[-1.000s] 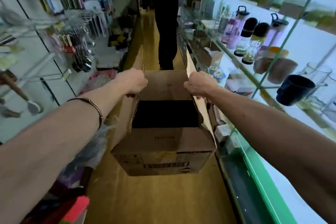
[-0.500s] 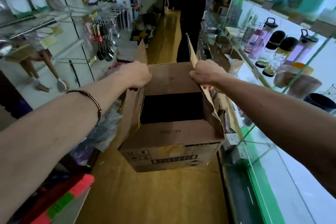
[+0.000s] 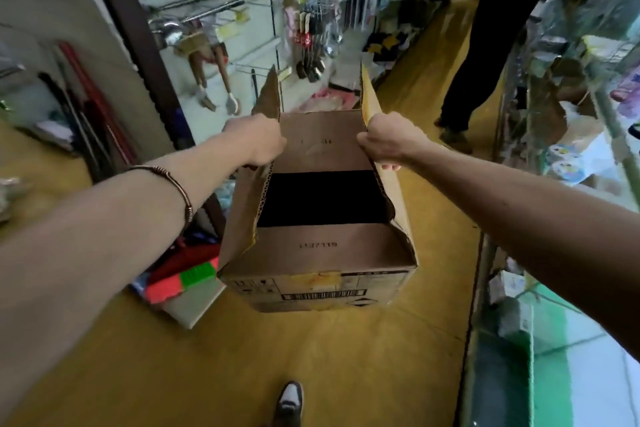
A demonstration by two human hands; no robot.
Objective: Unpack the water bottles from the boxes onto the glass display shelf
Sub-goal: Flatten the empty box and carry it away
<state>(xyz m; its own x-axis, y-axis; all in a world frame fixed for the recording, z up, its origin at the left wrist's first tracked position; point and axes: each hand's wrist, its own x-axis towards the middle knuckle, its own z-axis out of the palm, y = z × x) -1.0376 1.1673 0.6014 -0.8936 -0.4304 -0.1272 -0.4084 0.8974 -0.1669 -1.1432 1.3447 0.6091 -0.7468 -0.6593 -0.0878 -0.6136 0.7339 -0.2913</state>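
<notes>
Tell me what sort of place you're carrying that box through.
Most likely a narrow aisle in a small housewares shop. Ladles and kitchen utensils hang on wall racks to the left, glass display shelving stocked with goods runs along the right, and both hands hold an open cardboard box over the yellowish floor.

— What's lying on the yellow floor point(image 3: 346, 357)?
— A red-and-green brush pack point(image 3: 180, 279) is lying toward the left edge, near the wall rack.
— Anything else?
— A shoe point(image 3: 290, 398) is standing at the near edge, and a person in dark trousers point(image 3: 485, 45) is standing toward the far end.
</notes>
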